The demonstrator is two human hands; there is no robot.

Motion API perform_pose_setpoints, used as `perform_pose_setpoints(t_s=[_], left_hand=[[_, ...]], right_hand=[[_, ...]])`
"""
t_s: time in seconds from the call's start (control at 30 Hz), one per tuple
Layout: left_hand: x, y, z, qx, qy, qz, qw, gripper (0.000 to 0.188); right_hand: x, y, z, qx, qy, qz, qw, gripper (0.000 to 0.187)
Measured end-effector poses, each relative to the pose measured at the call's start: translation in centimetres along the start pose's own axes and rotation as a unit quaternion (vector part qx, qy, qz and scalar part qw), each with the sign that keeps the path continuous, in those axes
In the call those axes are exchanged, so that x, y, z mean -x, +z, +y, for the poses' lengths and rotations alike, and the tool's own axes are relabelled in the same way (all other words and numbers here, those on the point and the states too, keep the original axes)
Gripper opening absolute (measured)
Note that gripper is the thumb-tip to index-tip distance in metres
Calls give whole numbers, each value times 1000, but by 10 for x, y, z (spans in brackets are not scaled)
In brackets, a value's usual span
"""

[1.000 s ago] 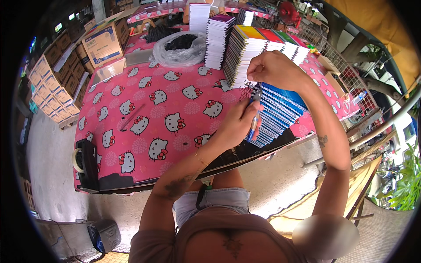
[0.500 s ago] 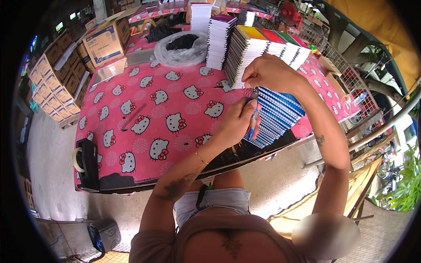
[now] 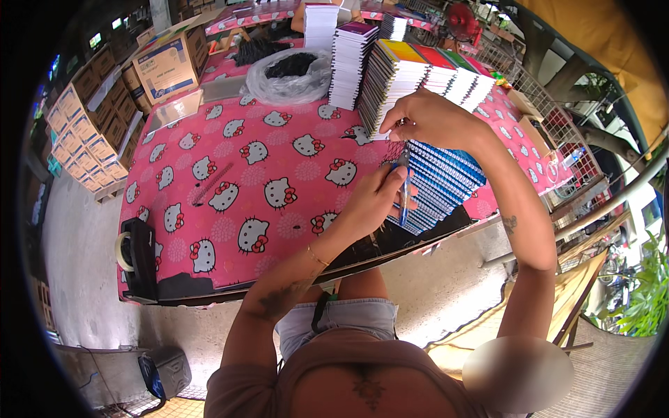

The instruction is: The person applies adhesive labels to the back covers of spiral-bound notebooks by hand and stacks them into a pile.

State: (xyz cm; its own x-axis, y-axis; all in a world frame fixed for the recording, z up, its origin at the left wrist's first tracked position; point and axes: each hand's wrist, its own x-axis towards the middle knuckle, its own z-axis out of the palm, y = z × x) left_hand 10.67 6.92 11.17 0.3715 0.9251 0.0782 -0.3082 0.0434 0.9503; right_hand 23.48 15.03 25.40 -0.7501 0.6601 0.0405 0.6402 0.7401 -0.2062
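Note:
My left hand [image 3: 376, 198] is closed around blue-handled pliers [image 3: 403, 205], their jaws pointing away from me. Just beyond the jaws, a tangle of thin dark coil [image 3: 396, 150] shows beneath my right hand [image 3: 435, 117]. The right fingers are pinched together over it; what they grip is too small to make out. Below both hands, a fanned row of blue-and-white notebooks [image 3: 442, 188] lies at the table's near right edge, bound edges up. Touching or close to the right fingertips is a tall stack of spiral notebooks with a yellow cover [image 3: 401, 52].
More notebook stacks, one purple-topped [image 3: 354, 29], stand at the back. A clear plastic bag [image 3: 289, 76] holds black coils. A loose coil [image 3: 212, 184] lies on the pink table cover [image 3: 279, 226]. Tape dispenser [image 3: 136, 261] sits front left; cartons [image 3: 167, 66] stand beyond. Another person is at the far table.
The pliers in my left hand have turned more upright, and that hand's fingers have shifted slightly. My right hand stays almost in place, its fingertips a little lower.

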Motion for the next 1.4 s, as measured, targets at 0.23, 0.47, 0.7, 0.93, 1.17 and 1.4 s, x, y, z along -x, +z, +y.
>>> perform_pose_setpoints(t_s=[0.23, 0.47, 0.7, 0.93, 1.17, 1.4], left_hand=[[-7, -4, 1, -45, 30, -7, 999, 46], [5, 1, -9, -14, -5, 13, 1000, 46], [-11, -3, -9, -17, 1, 10, 1000, 44], [-1, -3, -13, -48, -9, 1, 999, 45], [-5, -3, -20, -11, -15, 2, 1000, 47], [-8, -2, -15, -8, -14, 32, 999, 43]], right_hand=[[-5, -4, -10, 18, 35, -37, 999, 19], [-7, 3, 2, 34, 5, -17, 999, 22], [-20, -3, 2, 36, 14, -134, 990, 28], [-20, 5, 10, 8, -18, -88, 996, 22], [-28, 12, 10, -20, -34, -5, 999, 22], [-29, 2, -12, 184, 103, -157, 965, 29]])
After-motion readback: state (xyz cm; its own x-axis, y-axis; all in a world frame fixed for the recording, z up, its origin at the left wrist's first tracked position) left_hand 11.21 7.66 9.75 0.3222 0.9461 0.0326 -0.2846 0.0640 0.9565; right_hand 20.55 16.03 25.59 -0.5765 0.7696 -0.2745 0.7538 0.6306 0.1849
